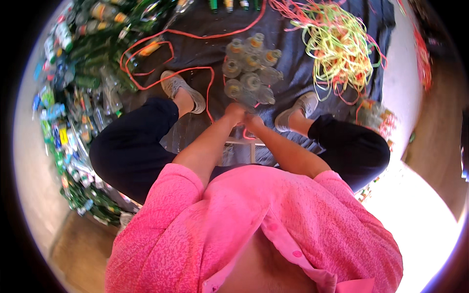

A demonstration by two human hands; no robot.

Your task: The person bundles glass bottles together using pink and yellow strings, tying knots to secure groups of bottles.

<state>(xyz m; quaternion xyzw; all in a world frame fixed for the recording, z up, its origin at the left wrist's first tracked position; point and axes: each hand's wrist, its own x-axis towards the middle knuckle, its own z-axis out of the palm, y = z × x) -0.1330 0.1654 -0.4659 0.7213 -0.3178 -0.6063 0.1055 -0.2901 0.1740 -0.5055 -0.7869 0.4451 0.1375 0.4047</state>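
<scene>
My left hand point(235, 113) and my right hand point(252, 122) meet at the near end of a bundle of clear plastic bottles point(250, 61) lying on the dark sheet between my feet. Both hands look closed, with the fingers partly hidden and blurred, so what they grip is unclear. A red strap point(212, 93) runs around the left of the bundle, and a small loop of it hangs just below my hands. A pale wooden stool edge point(253, 151) shows beneath my forearms.
Heaped bottles point(85, 80) curve along the left. A tangle of yellow-green and pink strips point(334, 53) lies at the upper right on the dark sheet point(181, 53). Another bottle bundle point(371, 117) sits by my right knee. My shoes point(183, 93) flank the middle bundle.
</scene>
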